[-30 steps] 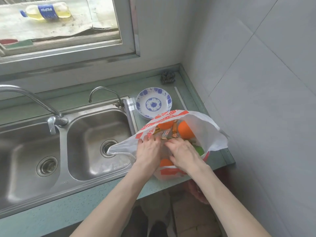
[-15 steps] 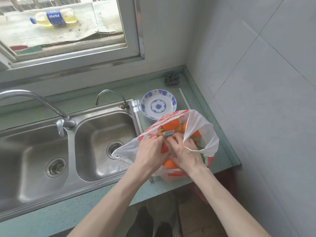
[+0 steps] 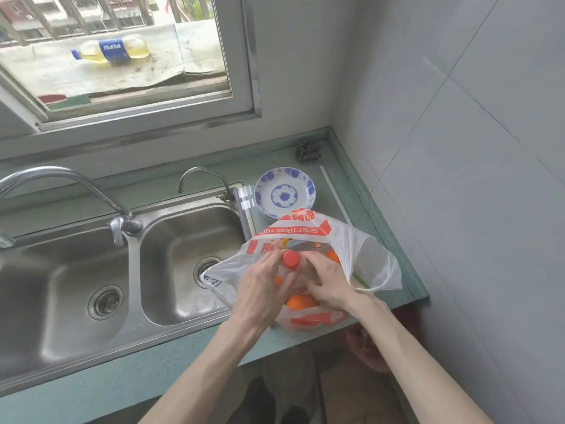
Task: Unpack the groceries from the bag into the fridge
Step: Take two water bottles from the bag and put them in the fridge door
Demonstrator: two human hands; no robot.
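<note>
Bag (image 3: 363, 255) sits at the worktop (image 3: 183, 359) corner beside the sink (image 3: 171, 270), mouth spread wide so I can see and reach in; my left hand (image 3: 260, 296) is curled round the neck of a bottle (image 3: 290, 261), red cap up, to draw it out upright. My right hand (image 3: 328, 284) is curled inside the bag against the bottle's far side, apparently steadying it, though I cannot tell exactly what those fingers clasp. Oranges (image 3: 301, 301) lie loose at the bottom; no fridge in view, so nothing is unpacked yet, I judge.
</note>
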